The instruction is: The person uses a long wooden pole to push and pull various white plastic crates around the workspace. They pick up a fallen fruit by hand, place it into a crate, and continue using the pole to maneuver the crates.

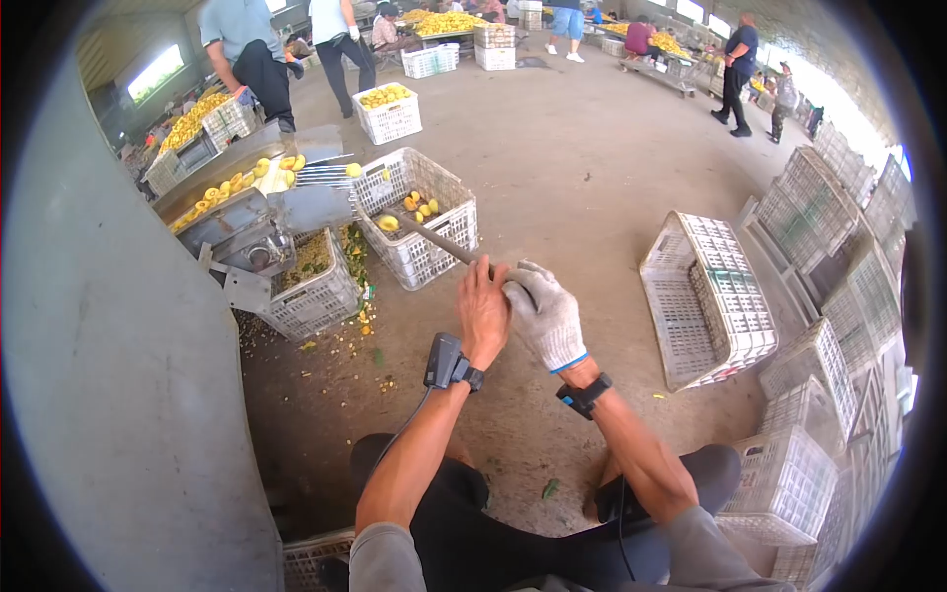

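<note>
A thin brown rod (pixel 442 242) slants from the white plastic crate (pixel 424 259) up to my two hands. My bare left hand (pixel 482 308) is closed around its near end. My right hand (pixel 546 314), in a pale knitted glove, is curled against the same end, its fingers meeting my left hand; the rod's tip there is hidden between them. The far end of the rod reaches over the crate, where several yellow-orange fruits (pixel 422 209) lie on the bottom.
To the left, a metal machine chute (pixel 237 187) carries halved fruit above a crate of scraps (pixel 314 296). A white crate (pixel 705 296) lies on its side at right, near stacked crates (pixel 789 474). People stand and sit around fruit-piled tables (pixel 449 36) farther back.
</note>
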`<state>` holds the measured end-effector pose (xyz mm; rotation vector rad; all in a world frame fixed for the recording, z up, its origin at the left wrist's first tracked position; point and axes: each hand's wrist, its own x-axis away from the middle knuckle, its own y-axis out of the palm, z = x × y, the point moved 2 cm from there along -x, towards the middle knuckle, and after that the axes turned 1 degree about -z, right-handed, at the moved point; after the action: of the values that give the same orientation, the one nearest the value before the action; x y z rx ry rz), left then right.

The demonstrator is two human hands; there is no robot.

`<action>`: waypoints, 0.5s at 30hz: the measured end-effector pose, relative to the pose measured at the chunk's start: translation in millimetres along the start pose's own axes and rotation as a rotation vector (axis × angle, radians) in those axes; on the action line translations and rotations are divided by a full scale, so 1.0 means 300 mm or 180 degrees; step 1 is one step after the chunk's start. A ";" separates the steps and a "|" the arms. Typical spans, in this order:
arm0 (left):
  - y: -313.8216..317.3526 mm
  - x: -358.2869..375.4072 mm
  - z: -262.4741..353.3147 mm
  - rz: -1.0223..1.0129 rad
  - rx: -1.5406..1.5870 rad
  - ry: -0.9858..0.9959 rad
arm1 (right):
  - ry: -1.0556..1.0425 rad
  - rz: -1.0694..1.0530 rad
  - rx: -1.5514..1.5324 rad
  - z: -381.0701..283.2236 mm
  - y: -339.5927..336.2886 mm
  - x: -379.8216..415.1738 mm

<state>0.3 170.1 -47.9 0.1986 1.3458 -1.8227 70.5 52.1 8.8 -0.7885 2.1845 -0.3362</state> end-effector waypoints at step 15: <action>0.064 -0.067 0.379 -0.0096 0.0595 0.0548 | 0.0744 0.2073 0.0048 -0.276 -1.196 0.369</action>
<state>64.5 83.1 -3.5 0.4452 1.2990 -1.9946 106.7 -296.7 166.8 0.0012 2.5080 -0.1126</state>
